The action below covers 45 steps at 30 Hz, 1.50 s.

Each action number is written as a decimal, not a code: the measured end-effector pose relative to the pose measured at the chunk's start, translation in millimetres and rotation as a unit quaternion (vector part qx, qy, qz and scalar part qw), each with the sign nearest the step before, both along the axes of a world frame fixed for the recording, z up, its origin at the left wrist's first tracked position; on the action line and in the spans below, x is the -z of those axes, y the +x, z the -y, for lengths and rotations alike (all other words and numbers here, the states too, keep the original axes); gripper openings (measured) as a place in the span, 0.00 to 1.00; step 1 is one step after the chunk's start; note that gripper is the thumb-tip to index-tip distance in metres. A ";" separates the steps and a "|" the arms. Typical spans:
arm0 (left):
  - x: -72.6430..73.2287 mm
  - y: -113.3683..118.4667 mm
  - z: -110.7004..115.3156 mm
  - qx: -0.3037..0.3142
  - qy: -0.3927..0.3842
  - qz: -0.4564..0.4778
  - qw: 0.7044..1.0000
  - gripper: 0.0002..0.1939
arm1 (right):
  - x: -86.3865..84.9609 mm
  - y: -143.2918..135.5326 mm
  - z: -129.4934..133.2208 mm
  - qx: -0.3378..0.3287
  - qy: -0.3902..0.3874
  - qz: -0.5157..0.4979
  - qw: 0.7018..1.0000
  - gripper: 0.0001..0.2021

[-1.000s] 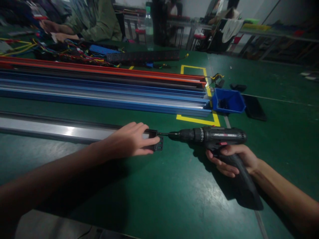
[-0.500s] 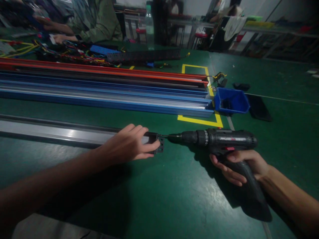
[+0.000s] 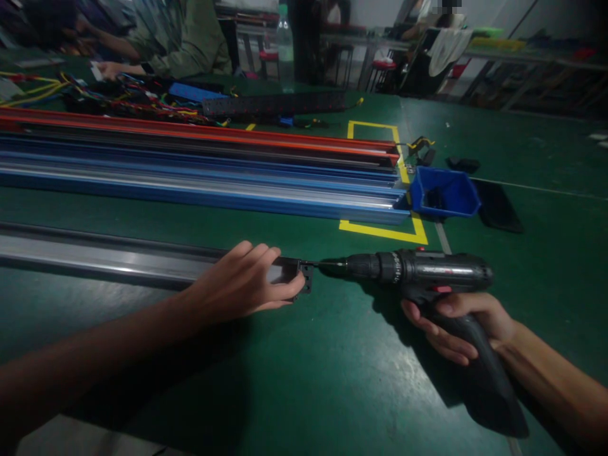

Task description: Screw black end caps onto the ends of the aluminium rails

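My right hand is wrapped around the grip of a black cordless drill, which lies level and points left. Its long thin bit reaches the upper part of a black end bracket with small holes. That bracket sits at the right end of a long grey metal profile on the green table. My left hand grips this end, fingers over the far edge and thumb against the bracket. The profile's edge under the palm is hidden.
Behind the profile lie blue metal profiles and orange profiles, ending by yellow tape. A blue bin holds dark parts. Wires, a black power strip and a bottle stand further back, near a person in a green sleeve.
The drill's body and my right hand have shifted slightly down and right in the picture, the bit still at the bracket. My left hand keeps its hold on the profile's end.
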<state>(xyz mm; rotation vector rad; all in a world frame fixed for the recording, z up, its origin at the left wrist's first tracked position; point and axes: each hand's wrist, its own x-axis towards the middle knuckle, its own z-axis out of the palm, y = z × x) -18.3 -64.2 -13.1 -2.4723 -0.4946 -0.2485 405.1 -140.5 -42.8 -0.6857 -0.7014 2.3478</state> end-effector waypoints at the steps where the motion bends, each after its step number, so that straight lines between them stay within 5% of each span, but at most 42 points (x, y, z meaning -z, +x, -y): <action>1: 0.1 -0.8 0.2 0.001 0.000 0.002 1.000 0.28 | -0.1 -0.1 0.1 0.001 -0.003 0.001 1.000 0.15; 18: -2.0 -1.5 -4.5 0.014 -0.027 -0.008 1.000 0.27 | -2.2 -0.3 1.2 0.002 -0.021 0.016 1.000 0.14; 24: -5.7 6.6 -13.4 -0.014 -0.093 -0.059 0.994 0.28 | -6.7 -5.0 -2.6 0.006 -0.006 0.012 1.000 0.16; 36: 2.8 4.1 -21.9 0.018 -0.107 -0.007 0.994 0.23 | -15.6 -4.6 3.6 0.033 0.024 0.049 0.998 0.17; 45: -3.8 13.7 -26.3 -0.033 -0.159 -0.054 0.985 0.25 | -24.0 -6.1 28.2 0.044 0.028 0.065 0.997 0.17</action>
